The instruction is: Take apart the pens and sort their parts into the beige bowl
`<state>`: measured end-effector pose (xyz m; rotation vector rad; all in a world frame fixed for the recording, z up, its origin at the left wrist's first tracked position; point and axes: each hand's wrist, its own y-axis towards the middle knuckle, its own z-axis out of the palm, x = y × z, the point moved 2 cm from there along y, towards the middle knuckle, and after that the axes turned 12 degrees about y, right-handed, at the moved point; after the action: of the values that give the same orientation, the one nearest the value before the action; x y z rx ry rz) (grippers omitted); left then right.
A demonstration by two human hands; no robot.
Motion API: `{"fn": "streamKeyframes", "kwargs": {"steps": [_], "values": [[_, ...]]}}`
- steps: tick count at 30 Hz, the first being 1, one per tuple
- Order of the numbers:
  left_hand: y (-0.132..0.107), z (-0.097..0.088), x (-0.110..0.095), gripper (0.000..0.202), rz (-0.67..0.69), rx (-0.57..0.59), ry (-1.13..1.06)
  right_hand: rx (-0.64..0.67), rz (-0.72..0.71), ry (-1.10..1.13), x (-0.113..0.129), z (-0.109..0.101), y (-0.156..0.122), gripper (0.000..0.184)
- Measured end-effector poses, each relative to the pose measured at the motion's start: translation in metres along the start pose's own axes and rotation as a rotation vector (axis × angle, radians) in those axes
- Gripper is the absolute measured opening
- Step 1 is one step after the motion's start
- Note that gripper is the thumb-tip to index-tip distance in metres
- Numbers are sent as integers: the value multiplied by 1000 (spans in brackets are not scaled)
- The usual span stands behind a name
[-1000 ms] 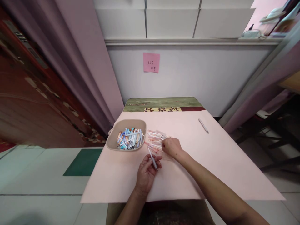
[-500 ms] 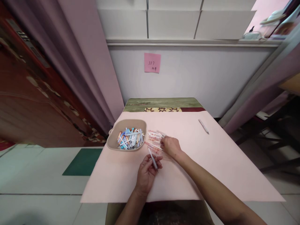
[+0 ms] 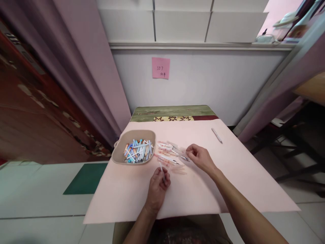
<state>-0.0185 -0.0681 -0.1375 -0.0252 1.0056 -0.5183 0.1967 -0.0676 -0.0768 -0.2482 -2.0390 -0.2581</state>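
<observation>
My left hand [image 3: 157, 187] is closed around a white pen refill [image 3: 160, 166], whose upper end sticks out above the fingers; a grey lower part is mostly hidden in the palm. My right hand [image 3: 201, 158] has its thumb and fingers drawn together over the table, just right of a grey pen tip section [image 3: 185, 158]. Whether anything is between those fingertips is hidden. Between the hands and the basket lie several clear, pink-patterned pen barrels [image 3: 162, 152] and white refills [image 3: 170, 159] with dark tips. Some clear caps or sleeves [image 3: 179, 172] lie nearest me.
A beige basket [image 3: 117, 152] on the left holds many blue, white and orange pen pieces [image 3: 139, 150]. One whole pale pen [image 3: 216, 135] lies at the far right of the pink-covered table [image 3: 233, 189]. A pink note [image 3: 160, 68] is stuck to the wall behind.
My right hand has pulled back to the right from the barrels, uncovering refills and a grey tip section. My left fingers have curled more tightly round the refill. The view has shifted slightly.
</observation>
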Motion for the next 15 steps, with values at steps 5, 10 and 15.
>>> {"fn": "streamKeyframes", "kwargs": {"steps": [5, 10, 15], "values": [[0, 11, -4, 23, -36, -23, 367, 183, 154, 483, -9, -3, -26, 20], [-6, 31, -8, 26, 41, 81, 730, 387, 186, 569, 7, 20, -49, 17], [-15, 33, -8, 28, -11, 102, 763, 409, 230, 700, 0, 37, -57, 29]]}}
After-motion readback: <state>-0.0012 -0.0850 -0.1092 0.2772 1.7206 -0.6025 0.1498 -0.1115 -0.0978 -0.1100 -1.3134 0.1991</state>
